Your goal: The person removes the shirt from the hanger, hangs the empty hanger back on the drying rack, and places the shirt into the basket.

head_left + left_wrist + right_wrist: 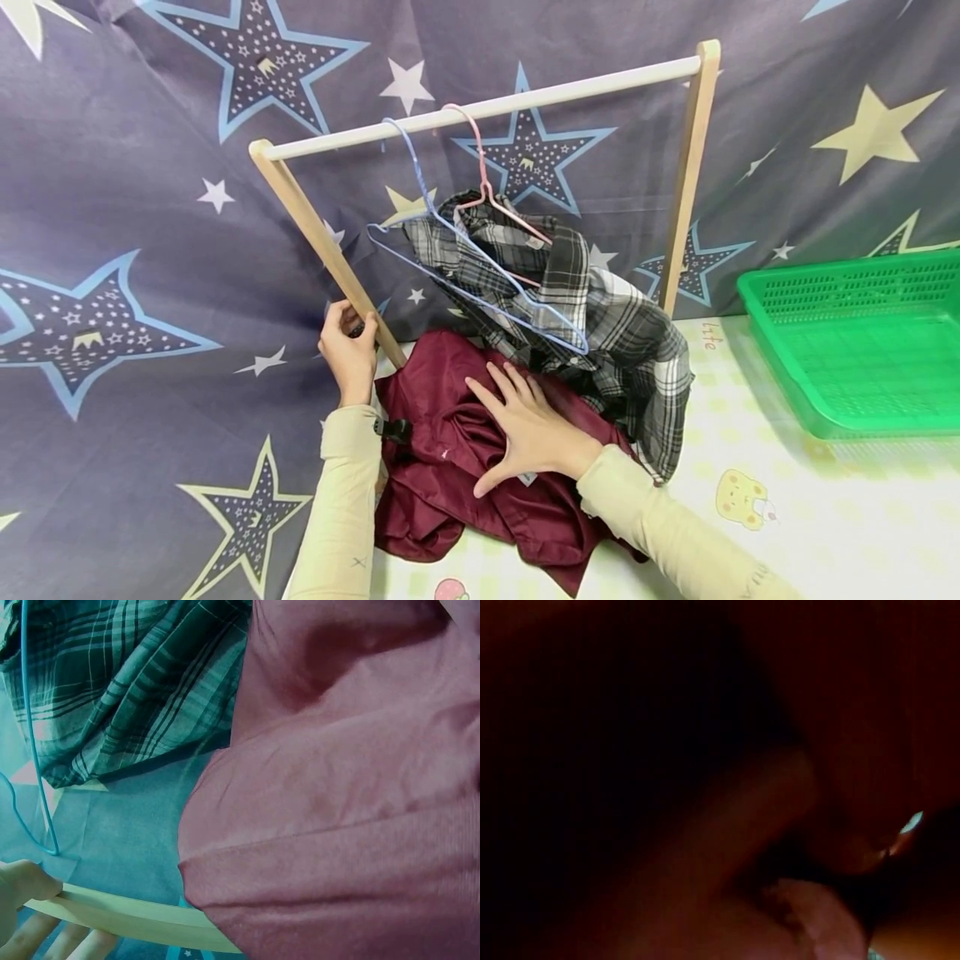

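The maroon garment (480, 467) lies crumpled on the table (825, 517), directly under the right hand (528, 433). That hand lies flat on it, fingers straight and spread, gripping nothing; the flat press appears to pin the cloth so that it does not slide. The right wrist view is dark and confirms only that the hand is close against the fabric.

The left hand (347, 348) is just left of the garment, with its fingers curled round the lower end of the rack's left post (330, 250). This grip appears to steady the light rack (487, 107) while the other hand works. The left wrist view shows fingertips (30, 881) against the pale wood, with the garment bulging beside them.

Beyond the right hand, a plaid shirt (600, 325) hangs on a pink hanger (487, 187) and sags to the table, touching the maroon garment. An empty blue hanger (465, 275) hangs in front of it from the same bar. Well to the right of both hands stands a green basket (862, 350). A star-print cloth (135, 208) forms the backdrop.
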Available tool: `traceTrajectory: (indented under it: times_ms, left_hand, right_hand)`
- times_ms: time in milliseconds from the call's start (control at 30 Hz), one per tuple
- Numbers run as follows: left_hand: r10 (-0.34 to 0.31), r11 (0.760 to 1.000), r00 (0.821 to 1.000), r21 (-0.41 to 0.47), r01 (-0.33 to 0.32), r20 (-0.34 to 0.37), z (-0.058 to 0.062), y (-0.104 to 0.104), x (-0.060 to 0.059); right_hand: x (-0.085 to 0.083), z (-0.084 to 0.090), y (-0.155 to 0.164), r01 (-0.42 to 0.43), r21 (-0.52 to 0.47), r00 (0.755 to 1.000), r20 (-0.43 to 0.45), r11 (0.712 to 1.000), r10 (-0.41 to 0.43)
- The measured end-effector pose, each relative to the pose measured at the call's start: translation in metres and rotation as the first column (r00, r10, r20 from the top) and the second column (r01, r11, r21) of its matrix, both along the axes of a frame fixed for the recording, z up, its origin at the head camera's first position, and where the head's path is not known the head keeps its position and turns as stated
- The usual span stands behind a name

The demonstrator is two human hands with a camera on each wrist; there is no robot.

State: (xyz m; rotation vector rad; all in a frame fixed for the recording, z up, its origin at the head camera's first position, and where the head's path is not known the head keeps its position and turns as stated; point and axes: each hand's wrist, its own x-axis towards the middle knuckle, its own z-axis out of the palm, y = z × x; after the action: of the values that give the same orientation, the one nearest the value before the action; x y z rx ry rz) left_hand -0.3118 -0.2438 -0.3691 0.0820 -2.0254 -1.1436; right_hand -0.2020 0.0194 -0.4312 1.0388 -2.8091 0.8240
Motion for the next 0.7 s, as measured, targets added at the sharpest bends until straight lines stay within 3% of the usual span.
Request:
traceTrajectory:
  times_ms: [400, 700]
  left_hand:
    - [0.007, 1.000, 1.000, -0.009, -0.007, -0.013, -0.002, -0.002, -0.001]
    - [0.011, 1.000, 1.000, -0.013, -0.012, -0.012, -0.003, 0.001, -0.002]
  right_hand:
    - [0.005, -0.022, -0.016, -0.047, 0.139, 0.999, 0.009, 0.989, 0.046]
    - [0.010, -0.036, -0.029, -0.003, 0.364, 0.997, -0.066, 0.932, 0.029]
